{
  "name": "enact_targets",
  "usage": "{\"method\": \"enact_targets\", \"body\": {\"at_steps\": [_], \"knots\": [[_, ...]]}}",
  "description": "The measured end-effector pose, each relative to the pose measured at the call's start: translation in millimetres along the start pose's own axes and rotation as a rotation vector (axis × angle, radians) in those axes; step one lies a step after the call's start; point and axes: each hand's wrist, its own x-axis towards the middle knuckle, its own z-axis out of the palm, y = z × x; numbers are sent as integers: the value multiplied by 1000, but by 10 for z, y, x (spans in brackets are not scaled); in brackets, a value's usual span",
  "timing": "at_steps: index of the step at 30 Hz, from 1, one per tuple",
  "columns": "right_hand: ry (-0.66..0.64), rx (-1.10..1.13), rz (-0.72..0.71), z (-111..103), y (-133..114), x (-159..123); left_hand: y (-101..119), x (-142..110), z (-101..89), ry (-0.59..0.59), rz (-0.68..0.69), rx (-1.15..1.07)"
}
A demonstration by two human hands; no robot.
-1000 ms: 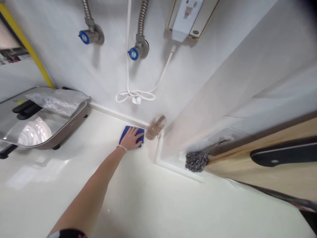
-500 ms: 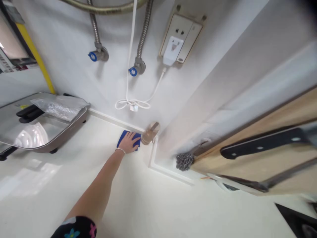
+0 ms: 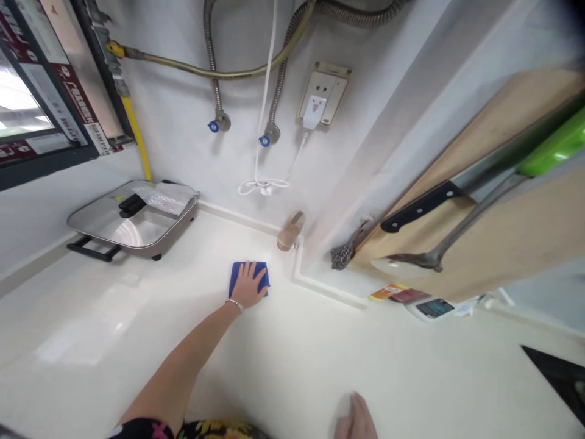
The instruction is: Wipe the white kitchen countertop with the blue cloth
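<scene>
Pressing with a flat palm suits this step, as we judge it: our left grip (image 3: 247,285) lies open, fingers spread over the folded blue cloth (image 3: 234,277), not pinching it. The cloth is on the far part of the white tabletop (image 3: 274,366), left of the brown cylindrical object (image 3: 287,236) and apart from it, with a strip of bare surface between them. Our right grip (image 3: 357,419) shows only partly at the near edge, away from the cloth; we cannot tell how open it is or whether it holds anything.

To work the cloth well, we should spread our weight evenly through palm and fingertips, so that no corner curls under. Slow, overlapping strokes would serve better than quick ones, since our arm reaches far and pressure could fade at full stretch. Near the raised edging (image 3: 329,294) on the right, we would do well to guide the cloth along with the fingertips and ease off before nudging the brown object. On the left, the lidded pan (image 3: 107,216) stands well apart, its handle (image 3: 94,249) jutting nearward, so a wide leftward sweep could knock it.
</scene>
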Motion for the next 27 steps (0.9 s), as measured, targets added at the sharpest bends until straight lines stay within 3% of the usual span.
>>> {"method": "enact_targets", "body": {"at_steps": [6, 8, 11, 14, 18, 23, 27], "knots": [[-76, 5, 13, -75, -57, -30, 129, -906, -341, -134, 193, -32], [-80, 15, 26, -94, -88, -19, 52, -1149, -462, -180, 311, -68], [-84, 0, 35, -101, -108, -10, -142, -1357, -576, -148, 393, -134], [-88, -6, 31, -95, -100, -19, -298, -1381, -586, -115, 400, -148], [-95, -8, 29, -88, -82, -39, -335, -1259, -545, -253, 384, -165], [-65, 11, 35, -64, -73, -49, -296, -1069, -627, -358, 282, -264], [-54, 7, 42, -50, -78, -40, -311, -842, -788, -413, 119, -374]]}}
